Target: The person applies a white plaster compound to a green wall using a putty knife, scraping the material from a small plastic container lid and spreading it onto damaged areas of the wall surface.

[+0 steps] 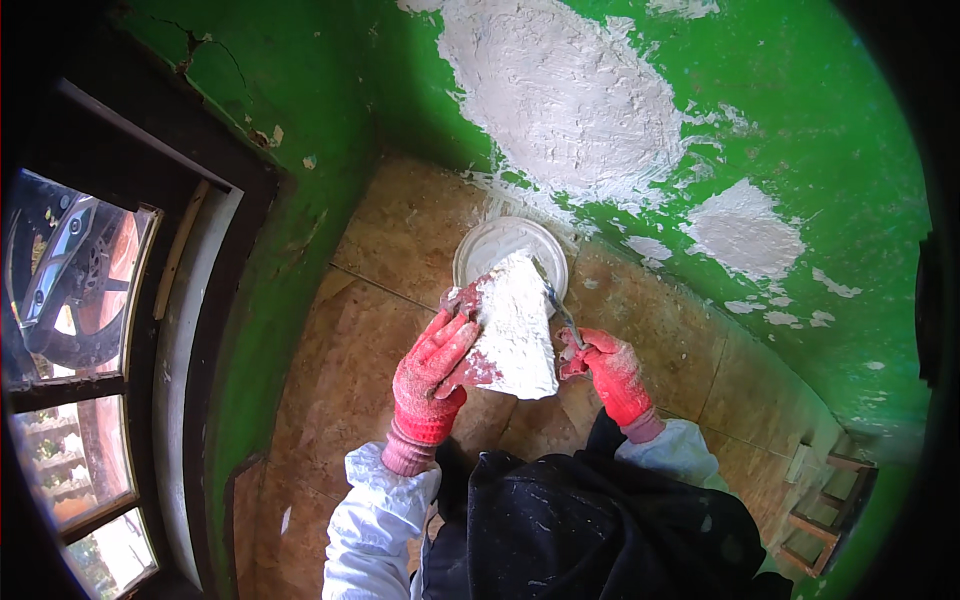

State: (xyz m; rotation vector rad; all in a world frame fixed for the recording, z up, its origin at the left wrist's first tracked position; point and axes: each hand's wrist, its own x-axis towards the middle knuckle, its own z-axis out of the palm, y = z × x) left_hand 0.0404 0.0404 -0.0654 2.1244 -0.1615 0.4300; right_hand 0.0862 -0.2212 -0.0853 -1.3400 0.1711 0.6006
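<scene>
Two gloved hands, center of frame. Left hand [430, 368], red glove, just left of center: closed on the left edge of a flat board [478, 371], fingers lying over its face. Board is mid-frame, tilted, reddish where bare, mostly covered with thick white paste [520, 325], rough surface. Right hand [610, 375], red glove, right of center: fingers curled round a thin tool [564, 315], dark shaft running up and left to the board's upper right edge. Tool's far end is hard to see against the paste; cannot tell its shape.

Round white container [465, 255] on the floor just above center, close to the wall base. Board's upper end overlaps it in view; cannot tell if they touch. Brown tiled floor [650, 300] under everything.

Green wall [830, 110] fills upper right: large white patch [570, 100] at top center, smaller patch [745, 230] to its lower right, plus scattered smears. Left: dark-framed window [70, 392], dark wheel [95, 348] showing through its upper pane. Lower right edge: small wooden frame [815, 527] by the wall. Bottom: white sleeves [375, 535], black garment [600, 520] with pale specks.
</scene>
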